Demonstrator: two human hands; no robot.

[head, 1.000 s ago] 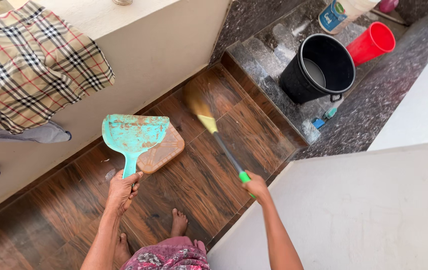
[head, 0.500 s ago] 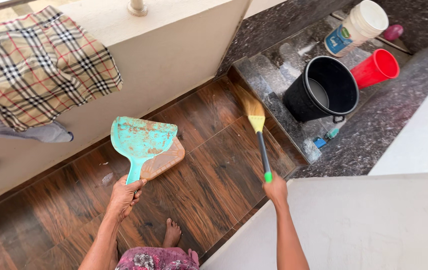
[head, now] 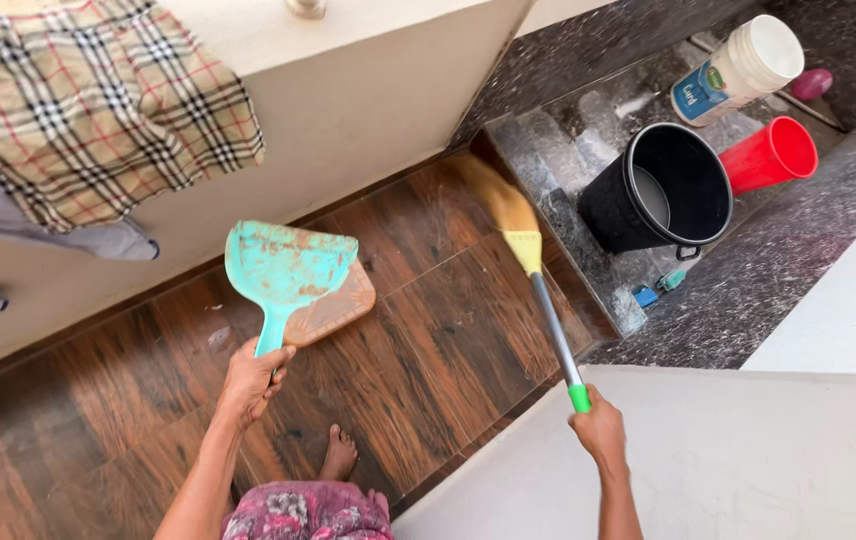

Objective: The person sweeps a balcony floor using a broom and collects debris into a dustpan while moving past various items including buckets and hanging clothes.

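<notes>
Fingers [head: 270, 362] around dustpan [head: 291, 272], broom [head: 540, 290]

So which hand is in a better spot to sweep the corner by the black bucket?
Probably the right hand. It holds the broom, whose bristles already reach the floor corner beside the black bucket. The left hand holds the teal dustpan, farther from that corner.

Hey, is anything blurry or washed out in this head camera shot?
Head view: the broom bristles smear with motion blur while the dustpan in the left hand stays sharp; the ledge wall and the white surface near the right hand look bright, near washed out.
</notes>
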